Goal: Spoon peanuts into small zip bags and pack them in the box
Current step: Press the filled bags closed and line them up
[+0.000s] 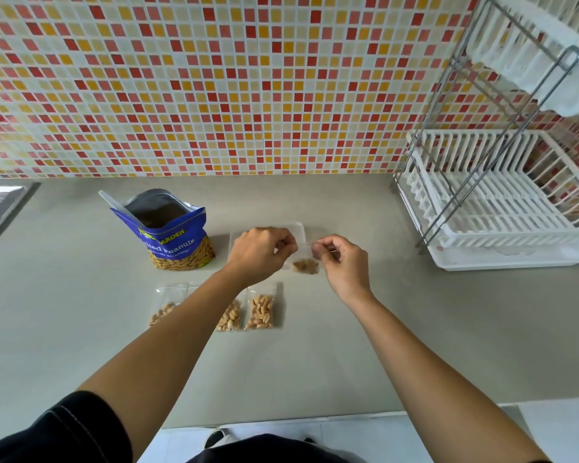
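The left hand point(261, 252) and right hand point(340, 259) are each pinching the top edge of the zip bag point(303, 252) hanging between them, the box point(300, 227) just beyond. A half-pressed seal is risking peanuts point(305, 266) spilling out.

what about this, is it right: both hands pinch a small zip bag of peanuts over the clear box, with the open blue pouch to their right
Not quite: the head view shows the open blue pouch left of the hands, not right. The left hand and right hand do pinch the small zip bag over the clear box.
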